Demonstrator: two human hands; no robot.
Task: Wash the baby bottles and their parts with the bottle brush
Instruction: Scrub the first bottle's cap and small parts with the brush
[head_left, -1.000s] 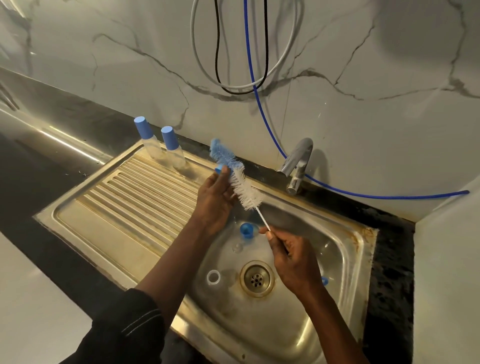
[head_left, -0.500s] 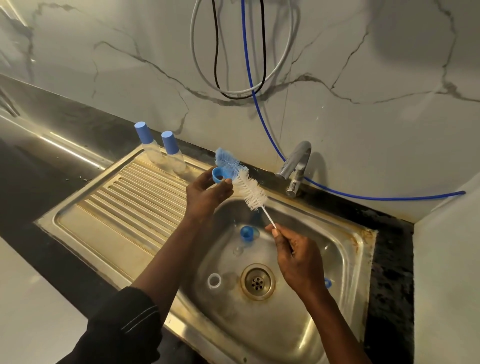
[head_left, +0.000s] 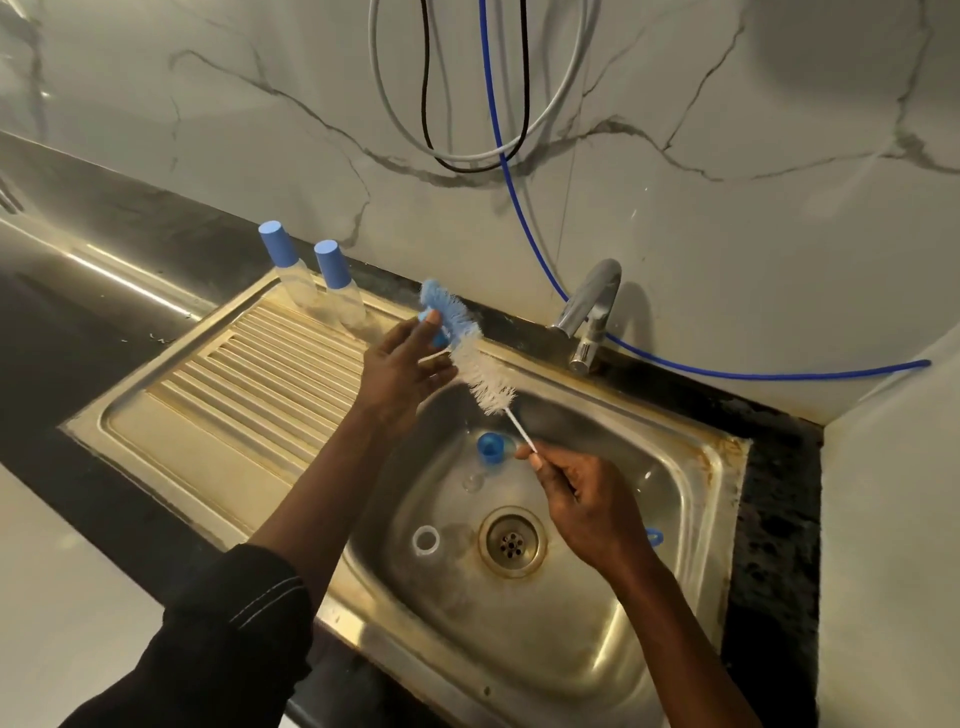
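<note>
My right hand (head_left: 587, 512) grips the thin white handle of the bottle brush (head_left: 480, 371), whose white and blue bristles point up to the left. My left hand (head_left: 400, 371) holds a small blue bottle ring (head_left: 435, 328) against the blue bristle tip. In the steel sink (head_left: 613, 649) lie a blue cap (head_left: 490, 448), a white ring (head_left: 426, 540), a clear teat (head_left: 471, 482) and a blue ring (head_left: 655, 535) partly hidden by my right wrist. Two clear baby bottles with blue caps (head_left: 278, 260) (head_left: 335, 270) stand at the back of the draining board.
A chrome tap (head_left: 589, 312) stands behind the basin. A blue hose (head_left: 727, 371) runs along the marble wall, with white and black cables looped above. The ribbed draining board (head_left: 249, 384) lies left of the basin. The drain (head_left: 511, 543) is in the basin floor.
My left hand has lifted from below the brush up to its blue tip, bringing the blue ring against the bristles. My right hand stays on the handle.
</note>
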